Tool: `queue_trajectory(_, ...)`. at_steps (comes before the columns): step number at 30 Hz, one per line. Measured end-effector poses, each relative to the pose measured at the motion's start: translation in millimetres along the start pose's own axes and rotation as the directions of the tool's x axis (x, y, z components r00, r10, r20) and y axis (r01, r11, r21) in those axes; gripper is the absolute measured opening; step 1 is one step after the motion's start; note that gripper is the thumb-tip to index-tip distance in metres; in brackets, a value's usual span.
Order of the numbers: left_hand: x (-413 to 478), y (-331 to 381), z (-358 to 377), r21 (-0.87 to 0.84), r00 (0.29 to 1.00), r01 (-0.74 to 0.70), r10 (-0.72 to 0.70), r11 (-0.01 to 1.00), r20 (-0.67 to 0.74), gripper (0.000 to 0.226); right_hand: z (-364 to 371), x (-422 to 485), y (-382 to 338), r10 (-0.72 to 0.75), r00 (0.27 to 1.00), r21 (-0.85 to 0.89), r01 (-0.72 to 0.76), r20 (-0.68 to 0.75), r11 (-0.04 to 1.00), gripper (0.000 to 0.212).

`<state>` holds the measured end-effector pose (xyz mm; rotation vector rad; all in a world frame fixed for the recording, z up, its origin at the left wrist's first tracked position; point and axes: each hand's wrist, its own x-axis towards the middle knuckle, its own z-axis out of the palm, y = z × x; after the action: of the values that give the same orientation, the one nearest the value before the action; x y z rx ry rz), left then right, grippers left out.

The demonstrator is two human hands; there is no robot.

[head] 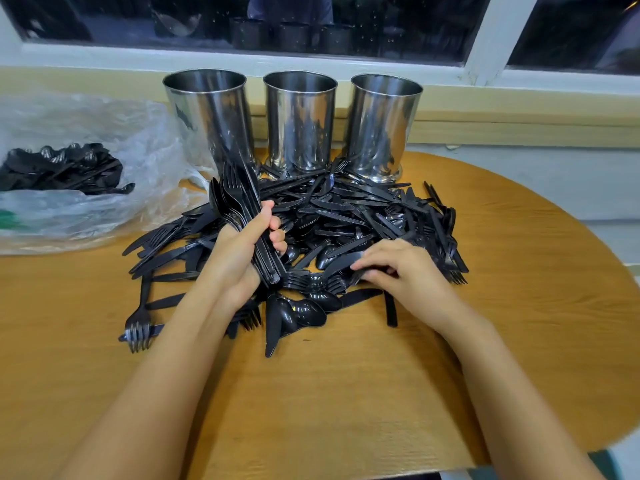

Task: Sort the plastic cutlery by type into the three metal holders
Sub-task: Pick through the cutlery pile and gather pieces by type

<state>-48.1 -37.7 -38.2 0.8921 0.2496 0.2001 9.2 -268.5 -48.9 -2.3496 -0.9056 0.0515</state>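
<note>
The left hand (242, 251) stands thumb-up, fingers wrapped round a bundle of forks (235, 195) that leans away, tines up. The right hand (398, 268) lies low, palm down, its fingertips pinching the end of a knife (337, 265) and half buried in the cutlery pile (363, 209) at the table's (519, 271) middle. Three metal holders (300, 119) line the far edge, just behind the pile, their bottoms out of sight.

Likely canteen or café-type eating area; not certain. Rounded wood-grain worktop (519, 306) under left hand (239, 251), far edge against wall. Beyond left hand: three steel cutlery holders (299, 123) in row, white-framed window (486, 36) behind, glass dark. Bulk plastic cutlery (363, 216), black, heaped around left hand; clear plastic bag (114, 140) holding more further left.
</note>
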Motion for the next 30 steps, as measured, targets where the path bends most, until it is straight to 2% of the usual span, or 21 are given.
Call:
queue_trajectory(4, 0, 0, 0, 0.035, 1.000, 0.003, -0.003, 0.999, 0.004, 0.023, -9, 8, -15, -0.065, 0.954, 0.161, 0.116, -0.294, 0.980, 0.017)
queue_trajectory(7, -2, -1, 2, 0.082, 1.000, -0.008, 0.008, 0.997, 0.008, 0.015, -19, 22, -32, 0.012, 0.900, 0.361, 0.163, -0.437, 0.918, 0.010)
queue_trajectory(9, -3, -1, 3, 0.098, 1.000, -0.005, 0.004, 0.995, 0.008, 0.011, -25, 34, -43, 0.125, 0.899, 0.551, 0.143, -0.420, 0.822, 0.006)
queue_trajectory(11, -5, -1, 3, 0.107, 1.000, 0.007, -0.009, 0.994, 0.017, 0.007, -26, 46, -52, 0.210, 0.913, 0.687, 0.097, -0.349, 0.720, 0.013)
queue_trajectory(14, -9, -2, 9, 0.147, 1.000, 0.023, -0.023, 0.989, -0.003, 0.009, -18, 60, -56, 0.246, 0.949, 0.797, 0.009, -0.197, 0.603, 0.015)
queue_trajectory(17, -13, -4, 14, 0.201, 0.998, 0.058, -0.057, 0.978, -0.009, 0.017, -2, 64, -56, 0.240, 0.967, 0.816, -0.068, -0.088, 0.575, 0.015)
queue_trajectory(19, -14, -4, 15, 0.288, 0.993, 0.090, -0.106, 0.953, 0.042, 0.021, 8, 63, -54, 0.256, 0.959, 0.785, -0.062, -0.125, 0.617, 0.018)
queue_trajectory(21, -16, -4, 15, 0.320, 0.984, 0.108, -0.146, 0.941, 0.098, 0.023, 16, 65, -53, 0.254, 0.946, 0.713, -0.036, -0.201, 0.700, 0.021)
queue_trajectory(23, -18, -6, 17, 0.338, 0.974, 0.105, -0.164, 0.935, 0.154, 0.025, 22, 67, -52, 0.253, 0.938, 0.671, -0.029, -0.239, 0.741, 0.023)
queue_trajectory(27, -17, -9, 16, 0.397, 0.967, 0.071, -0.161, 0.915, 0.199, 0.017, 28, 70, -53, 0.257, 0.924, 0.649, -0.014, -0.282, 0.761, 0.024)
queue_trajectory(30, -15, -9, 11, 0.472, 0.963, 0.021, -0.144, 0.882, 0.226, 0.014, 27, 68, -56, 0.252, 0.935, 0.690, -0.010, -0.251, 0.724, 0.017)
